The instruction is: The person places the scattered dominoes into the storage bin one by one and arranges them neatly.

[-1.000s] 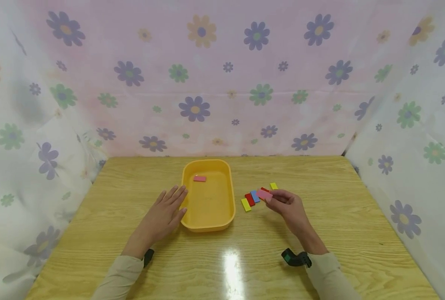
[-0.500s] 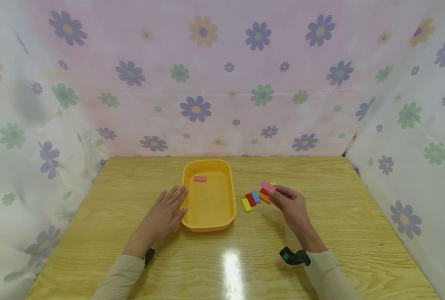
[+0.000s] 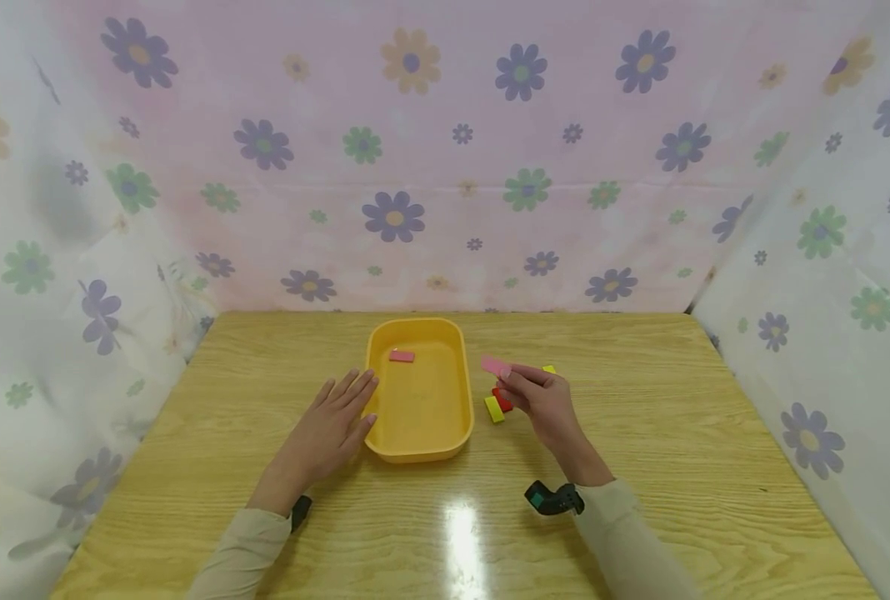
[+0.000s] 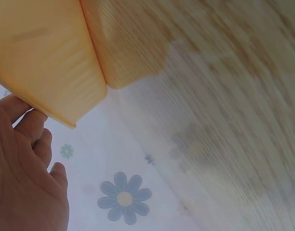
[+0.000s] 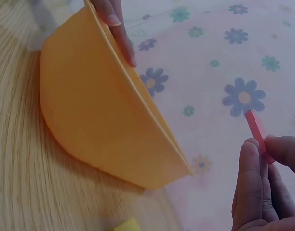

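Two hands: both at work over the wooden table (image 3: 640, 433), one on each side of the yellow tray (image 3: 418, 446)
Right hand (image 3: 546, 406): pinches a pink block (image 3: 495, 366) between thumb and fingertips, raised off the table between the tray's right rim and the loose blocks; the right wrist view shows the block (image 5: 257, 131) held by its lower end, the rest sticking up free
Left hand (image 3: 328, 433): lies flat, fingers straight and slightly spread, fingertips touching the tray's left rim; the left wrist view shows the fingers (image 4: 27, 126) against the tray wall (image 4: 46, 62)
In the tray: one more pink block (image 3: 402, 356), lying flat near the far end
Loose blocks: a yellow block (image 3: 493, 409) and a red block (image 3: 501, 397) just beside the right hand, partly hidden by it; another yellow block (image 3: 548, 368) behind the knuckles
Handling: the pink block looks thin, stiff and light, probably smooth-faced, so a two-finger pinch across its flat faces near one end should hold it; little force needed
Surround: flowered cloth (image 3: 445, 167) on three sides
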A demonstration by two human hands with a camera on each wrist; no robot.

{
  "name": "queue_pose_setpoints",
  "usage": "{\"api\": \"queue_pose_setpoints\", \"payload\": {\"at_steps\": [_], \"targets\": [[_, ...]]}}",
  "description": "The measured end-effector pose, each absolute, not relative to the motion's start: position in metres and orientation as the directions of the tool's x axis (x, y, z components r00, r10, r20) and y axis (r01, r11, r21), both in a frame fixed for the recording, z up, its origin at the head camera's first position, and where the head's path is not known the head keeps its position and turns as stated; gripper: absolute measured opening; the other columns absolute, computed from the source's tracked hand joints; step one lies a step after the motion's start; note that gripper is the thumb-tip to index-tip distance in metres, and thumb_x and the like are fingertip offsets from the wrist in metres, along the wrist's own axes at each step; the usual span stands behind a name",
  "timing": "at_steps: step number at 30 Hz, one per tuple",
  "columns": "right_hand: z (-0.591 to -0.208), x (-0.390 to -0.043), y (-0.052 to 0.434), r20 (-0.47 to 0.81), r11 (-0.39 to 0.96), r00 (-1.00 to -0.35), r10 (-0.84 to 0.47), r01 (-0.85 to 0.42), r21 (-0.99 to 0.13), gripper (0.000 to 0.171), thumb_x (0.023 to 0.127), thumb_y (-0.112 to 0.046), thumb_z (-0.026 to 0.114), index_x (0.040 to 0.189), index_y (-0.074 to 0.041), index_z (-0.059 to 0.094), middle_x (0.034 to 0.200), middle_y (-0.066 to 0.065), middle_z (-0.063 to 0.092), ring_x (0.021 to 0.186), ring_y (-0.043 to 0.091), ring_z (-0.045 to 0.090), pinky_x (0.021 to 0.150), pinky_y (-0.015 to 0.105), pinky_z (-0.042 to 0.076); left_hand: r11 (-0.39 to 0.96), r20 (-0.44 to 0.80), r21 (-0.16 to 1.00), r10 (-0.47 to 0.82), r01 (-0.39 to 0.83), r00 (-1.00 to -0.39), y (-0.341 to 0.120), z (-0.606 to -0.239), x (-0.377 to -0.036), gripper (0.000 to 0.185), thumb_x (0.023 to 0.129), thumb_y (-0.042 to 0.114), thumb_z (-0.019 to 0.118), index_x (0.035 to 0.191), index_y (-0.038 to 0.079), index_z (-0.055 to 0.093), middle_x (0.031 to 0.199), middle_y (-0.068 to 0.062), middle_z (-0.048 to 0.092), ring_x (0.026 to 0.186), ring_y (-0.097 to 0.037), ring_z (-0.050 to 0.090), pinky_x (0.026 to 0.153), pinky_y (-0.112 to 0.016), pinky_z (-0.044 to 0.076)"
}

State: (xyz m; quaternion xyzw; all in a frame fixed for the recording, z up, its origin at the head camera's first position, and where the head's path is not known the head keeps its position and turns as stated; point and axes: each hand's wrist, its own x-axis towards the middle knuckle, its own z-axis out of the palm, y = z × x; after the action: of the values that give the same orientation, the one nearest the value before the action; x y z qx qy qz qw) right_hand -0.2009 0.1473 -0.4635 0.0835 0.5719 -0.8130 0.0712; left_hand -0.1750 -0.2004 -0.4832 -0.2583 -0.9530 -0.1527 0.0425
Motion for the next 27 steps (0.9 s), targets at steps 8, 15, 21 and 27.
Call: {"api": "queue_pose_setpoints", "payload": {"at_steps": [8, 15, 21, 27], "targets": [[-0.462, -0.208, 0.126, -0.22, -0.321, -0.974, -0.052, 0.225, -0.92, 0.035, 0.1, -0.006, 0.064, 0.131, 0.01, 0.061, 0.09, 0.002, 0.077, 0.08, 0.009, 0.076, 0.078, 0.023, 0.061, 0.813, 0.183, 0.264, 0.486, 0.519, -0.855, -0.199, -0.484, -0.175, 0.06, 0.109, 0.033, 0.046, 0.158, 0.002, 0.033, 0.165, -0.012, 0.031, 0.155, -0.034, 0.022, 0.126, -0.058, 0.013], [-0.461, -0.21, 0.113, -0.226, -0.337, -0.972, -0.06, 0.233, -0.912, 0.036, 0.1, -0.005, 0.064, 0.131, 0.011, 0.061, 0.089, 0.002, 0.077, 0.08, 0.01, 0.076, 0.076, 0.023, 0.061, 0.807, 0.214, 0.256, 0.489, 0.532, -0.846, -0.199, -0.486, -0.176, 0.059, 0.108, 0.032, 0.047, 0.157, 0.001, 0.035, 0.164, -0.013, 0.034, 0.154, -0.036, 0.026, 0.125, -0.06, 0.016], [-0.454, -0.215, 0.101, -0.222, -0.356, -0.97, -0.1, 0.243, -0.902, 0.035, 0.101, -0.004, 0.062, 0.132, 0.011, 0.061, 0.093, 0.004, 0.077, 0.081, 0.01, 0.076, 0.077, 0.023, 0.061, 0.82, 0.166, 0.267, 0.478, 0.506, -0.862, -0.2, -0.485, -0.176, 0.06, 0.109, 0.034, 0.044, 0.159, 0.004, 0.032, 0.166, -0.01, 0.03, 0.156, -0.032, 0.021, 0.126, -0.057, 0.012], [-0.447, -0.223, 0.087, -0.227, -0.35, -0.967, -0.116, 0.254, -0.902, 0.034, 0.099, -0.004, 0.065, 0.129, 0.011, 0.063, 0.092, 0.005, 0.077, 0.081, 0.011, 0.076, 0.077, 0.024, 0.062, 0.821, 0.158, 0.272, 0.477, 0.503, -0.864, -0.201, -0.485, -0.176, 0.061, 0.109, 0.036, 0.045, 0.16, 0.005, 0.031, 0.166, -0.009, 0.03, 0.156, -0.031, 0.02, 0.127, -0.056, 0.011]]}}
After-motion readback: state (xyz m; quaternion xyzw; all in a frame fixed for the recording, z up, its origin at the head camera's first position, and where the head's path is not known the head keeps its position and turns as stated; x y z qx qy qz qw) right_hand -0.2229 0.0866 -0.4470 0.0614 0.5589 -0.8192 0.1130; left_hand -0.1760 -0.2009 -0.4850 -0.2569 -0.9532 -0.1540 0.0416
